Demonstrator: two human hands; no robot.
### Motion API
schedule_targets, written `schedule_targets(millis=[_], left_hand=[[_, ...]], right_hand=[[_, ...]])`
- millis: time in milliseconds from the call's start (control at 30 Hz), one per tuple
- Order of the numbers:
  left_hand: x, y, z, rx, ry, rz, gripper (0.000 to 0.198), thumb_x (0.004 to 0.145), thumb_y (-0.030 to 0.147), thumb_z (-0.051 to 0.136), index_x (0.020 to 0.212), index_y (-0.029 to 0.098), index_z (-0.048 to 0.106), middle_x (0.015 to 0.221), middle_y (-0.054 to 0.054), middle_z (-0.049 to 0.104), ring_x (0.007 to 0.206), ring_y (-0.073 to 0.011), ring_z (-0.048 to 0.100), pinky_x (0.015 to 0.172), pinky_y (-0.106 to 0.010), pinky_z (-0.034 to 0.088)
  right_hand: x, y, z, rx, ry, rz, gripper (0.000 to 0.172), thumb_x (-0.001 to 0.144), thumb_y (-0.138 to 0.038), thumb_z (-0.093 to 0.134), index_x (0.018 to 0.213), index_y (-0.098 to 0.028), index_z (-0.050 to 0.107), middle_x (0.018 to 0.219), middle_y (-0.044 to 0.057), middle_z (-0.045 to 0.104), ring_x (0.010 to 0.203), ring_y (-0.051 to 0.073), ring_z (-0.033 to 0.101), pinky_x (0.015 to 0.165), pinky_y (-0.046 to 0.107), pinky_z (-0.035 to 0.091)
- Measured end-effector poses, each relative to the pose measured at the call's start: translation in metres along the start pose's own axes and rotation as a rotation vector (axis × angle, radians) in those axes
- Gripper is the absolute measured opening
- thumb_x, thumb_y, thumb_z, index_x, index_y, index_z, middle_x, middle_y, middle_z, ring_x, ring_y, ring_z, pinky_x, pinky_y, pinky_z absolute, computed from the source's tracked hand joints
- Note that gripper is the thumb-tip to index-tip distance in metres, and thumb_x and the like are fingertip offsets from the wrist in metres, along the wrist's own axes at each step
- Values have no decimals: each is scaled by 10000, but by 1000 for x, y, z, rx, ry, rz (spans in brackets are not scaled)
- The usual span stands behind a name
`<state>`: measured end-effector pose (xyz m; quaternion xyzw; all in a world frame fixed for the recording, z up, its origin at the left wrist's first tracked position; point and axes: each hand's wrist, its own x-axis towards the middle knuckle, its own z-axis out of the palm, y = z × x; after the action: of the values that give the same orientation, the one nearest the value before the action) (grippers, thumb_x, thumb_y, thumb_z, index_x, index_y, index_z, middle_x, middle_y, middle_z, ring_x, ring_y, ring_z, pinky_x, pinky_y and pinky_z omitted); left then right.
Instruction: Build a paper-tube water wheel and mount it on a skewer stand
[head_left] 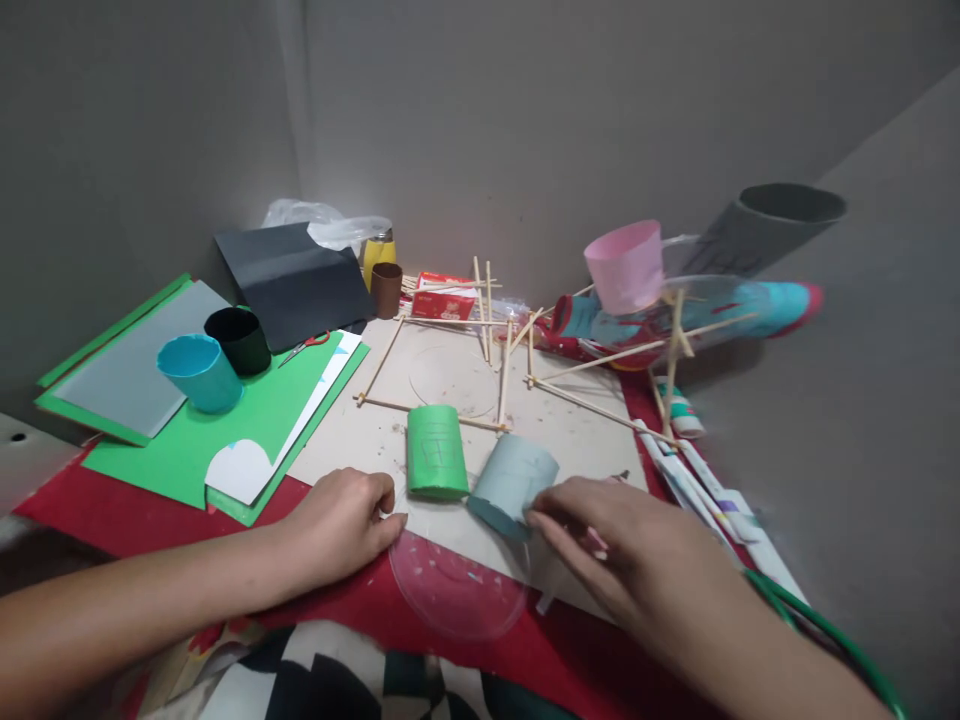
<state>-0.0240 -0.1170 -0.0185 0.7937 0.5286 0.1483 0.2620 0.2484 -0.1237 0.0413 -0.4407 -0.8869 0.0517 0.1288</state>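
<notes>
A grey-blue paper cylinder lies tilted on the beige board. At its lower right rim, my right hand has its fingertips closed on the edge; a small pinkish bit shows by the fingers. Left of it stands a green paper cylinder with pen lines on its side. My left hand rests at the board's front edge, fingers loosely curled, with nothing visible in them. Between the hands, a clear plastic disc overhangs the red cloth, close to my left thumb.
Wooden stick frames stand behind the cylinders and to the right. Blue and black cups sit on green sheets beside red scissors. A pink cup and a tall grey tube are at the right.
</notes>
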Motion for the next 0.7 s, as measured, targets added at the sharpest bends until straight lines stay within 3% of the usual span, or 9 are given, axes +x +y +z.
schedule_targets(millis=[133, 300, 400, 500, 600, 700], left_hand=[[-6, 9, -2, -160, -35, -82, 111, 795, 250, 608, 760, 153, 649, 610, -26, 654, 521, -157, 593, 486, -243, 377], [-22, 26, -3, -732, -144, -435, 229, 817, 273, 616, 995, 144, 551, 657, -1, 658, 541, -158, 656, 489, -241, 487], [-29, 32, 2, -1009, -94, -601, 257, 805, 227, 626, 1019, 145, 511, 758, -25, 689, 552, -138, 675, 452, -211, 500], [-31, 34, 10, -1106, -23, -632, 194, 779, 180, 634, 943, 136, 541, 661, 2, 655, 474, -97, 614, 386, -161, 456], [-28, 35, 17, -1093, -48, -631, 118, 760, 169, 644, 842, 121, 573, 508, 11, 595, 412, -98, 565, 365, -156, 446], [-24, 35, 18, -1085, -58, -628, 81, 750, 138, 624, 810, 119, 573, 504, -10, 615, 418, -108, 583, 386, -169, 476]], right_hand=[[-28, -7, 31, -376, -47, 30, 227, 922, -229, 536, 726, -187, 644, 693, 72, 659, 700, 299, 643, 716, 462, 429], [-37, -15, 47, -409, -112, 84, 214, 952, -267, 517, 857, -160, 676, 779, 103, 696, 786, 321, 656, 715, 440, 395], [-40, -18, 48, -384, -108, 128, 234, 965, -285, 502, 871, -154, 671, 801, 114, 702, 806, 316, 655, 735, 434, 390], [-42, -19, 49, -328, -104, 164, 251, 976, -287, 481, 866, -155, 664, 829, 119, 705, 827, 316, 653, 747, 431, 391], [-42, -17, 54, -256, -76, 191, 256, 984, -309, 479, 890, -161, 666, 858, 111, 706, 844, 305, 648, 753, 423, 400], [-43, -13, 58, -192, -41, 209, 247, 983, -311, 483, 914, -166, 671, 859, 99, 708, 843, 296, 652, 752, 422, 419]])
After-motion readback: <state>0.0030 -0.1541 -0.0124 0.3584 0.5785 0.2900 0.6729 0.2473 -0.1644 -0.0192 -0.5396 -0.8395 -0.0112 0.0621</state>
